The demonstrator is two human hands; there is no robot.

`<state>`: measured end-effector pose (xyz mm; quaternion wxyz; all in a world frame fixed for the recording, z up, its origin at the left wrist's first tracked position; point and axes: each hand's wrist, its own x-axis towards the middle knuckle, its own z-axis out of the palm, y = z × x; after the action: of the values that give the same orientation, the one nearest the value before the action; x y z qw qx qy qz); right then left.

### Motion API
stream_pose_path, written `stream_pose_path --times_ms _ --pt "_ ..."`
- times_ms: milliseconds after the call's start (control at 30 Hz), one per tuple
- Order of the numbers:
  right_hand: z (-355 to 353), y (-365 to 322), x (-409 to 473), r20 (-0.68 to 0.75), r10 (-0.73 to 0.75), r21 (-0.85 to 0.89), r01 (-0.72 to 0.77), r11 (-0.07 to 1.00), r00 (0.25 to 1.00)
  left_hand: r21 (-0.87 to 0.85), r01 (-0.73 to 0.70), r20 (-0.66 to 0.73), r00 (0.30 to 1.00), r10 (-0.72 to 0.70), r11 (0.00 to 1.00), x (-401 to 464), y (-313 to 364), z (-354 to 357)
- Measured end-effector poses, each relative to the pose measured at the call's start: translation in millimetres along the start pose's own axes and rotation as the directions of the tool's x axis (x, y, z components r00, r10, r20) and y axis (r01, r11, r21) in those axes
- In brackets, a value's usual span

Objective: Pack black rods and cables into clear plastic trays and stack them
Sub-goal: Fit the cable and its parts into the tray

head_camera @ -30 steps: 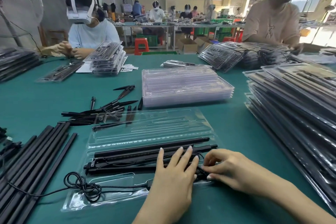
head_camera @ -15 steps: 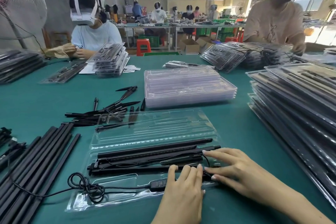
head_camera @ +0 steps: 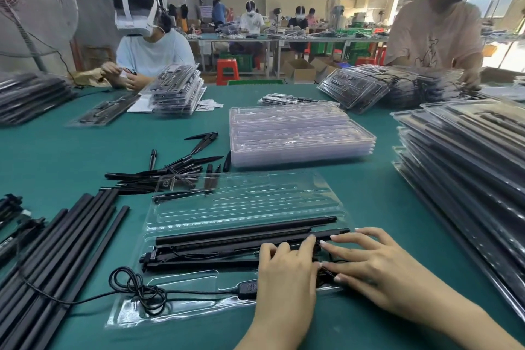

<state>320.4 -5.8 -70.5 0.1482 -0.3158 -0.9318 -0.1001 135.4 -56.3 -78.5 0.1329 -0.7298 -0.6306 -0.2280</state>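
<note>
Black rods point(head_camera: 244, 239) lie lengthwise in the moulded channels of the clear tray point(head_camera: 247, 202) at the table's near edge, matte bars in glossy, flimsy plastic. The left hand point(head_camera: 287, 270) presses down with bent fingers and the right hand point(head_camera: 372, 261) with spread, nearly straight fingers, probably seating the rod ends. The thin cable point(head_camera: 139, 290) coils loosely over the front pocket, not tucked in yet

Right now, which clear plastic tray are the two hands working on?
The open tray nearest the camera, holding black rods. The left hand and right hand rest there; others sit stacked.
</note>
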Motion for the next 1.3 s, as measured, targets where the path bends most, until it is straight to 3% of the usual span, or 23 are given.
stream_pose_path --times_ms 100,233,333,433,667,833,933,1067,1133,1233,1300 --pt "-2 -1 2 0.023 0.014 0.014 -0.015 1.000 1.000 -0.028 0.051 0.081 0.996 -0.049 0.998 4 -1 2" --pt "-3 -2 4 0.030 0.022 0.023 -0.023 0.999 0.999 0.002 0.059 0.079 0.995 -0.059 0.998 3 -4 9" --pt "-5 -1 6 0.035 -0.012 -0.016 0.013 1.000 0.999 0.048 -0.017 0.093 0.996 0.012 0.999 2 -5 12" --pt "-7 0 9 0.051 -0.046 -0.028 0.048 0.998 0.998 -0.028 -0.038 0.114 0.993 0.041 0.999 2 -8 10" --pt "-16 3 15 0.147 -0.095 0.018 0.093 0.995 0.985 -0.167 0.067 0.382 0.924 0.002 0.984 3 -11 12" --pt "-17 0 7 0.182 -0.045 0.056 0.036 0.998 0.982 -0.116 0.058 0.413 0.911 -0.005 0.992 6 -6 8" --pt "-16 -1 -4 0.185 -0.009 0.011 0.007 1.000 0.983 -0.076 -0.017 0.423 0.905 0.048 0.997 8 0 8" --pt "-13 -2 -10 0.134 0.009 0.012 -0.011 1.000 0.991 -0.106 -0.035 0.462 0.883 0.081 0.994 4 9 4" --pt "-13 -2 -11 0.136 0.008 0.016 -0.010 1.000 0.991 -0.054 -0.058 0.440 0.895 0.076 0.997 0 8 4" --pt "-13 -2 -10 0.151 -0.009 0.042 0.003 0.999 0.989 0.023 -0.075 0.529 0.847 0.052 0.997 -9 12 -5" --pt "-11 -1 -9 0.150 -0.006 0.086 -0.007 0.996 0.989 0.080 -0.121 0.475 0.877 0.069 0.989 -12 10 1"
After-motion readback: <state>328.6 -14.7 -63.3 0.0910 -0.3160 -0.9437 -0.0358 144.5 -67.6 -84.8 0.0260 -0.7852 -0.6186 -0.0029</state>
